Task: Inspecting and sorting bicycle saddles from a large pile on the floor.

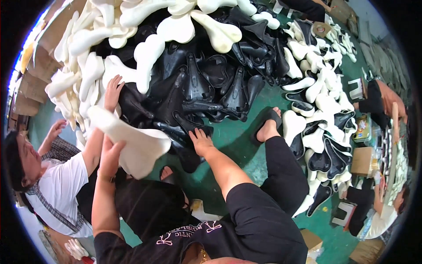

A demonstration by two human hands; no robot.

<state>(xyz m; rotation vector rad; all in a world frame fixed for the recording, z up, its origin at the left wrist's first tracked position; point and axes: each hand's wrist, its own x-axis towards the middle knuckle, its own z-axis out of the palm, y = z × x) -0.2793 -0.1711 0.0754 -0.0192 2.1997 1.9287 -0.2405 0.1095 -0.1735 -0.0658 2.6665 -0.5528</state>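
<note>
Left hand [112, 154] grips white pad [134, 141] left of black shell [186, 124] — probably light, springy, best edge-held. Right hand [202, 142], fingers spread, tops shell.

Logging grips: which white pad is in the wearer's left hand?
The white pad overlapping the co-worker's forearm, gripped by the left hand; the other white pads lie in heaps.

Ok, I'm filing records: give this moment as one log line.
left hand: holds white piece | right hand: rests on black shell

Floor [235, 143] lies open right of the right hand [202, 142]; black shells [194, 83] block ahead; a co-worker's arm [92, 152] flanks the left hand [111, 155].
</note>
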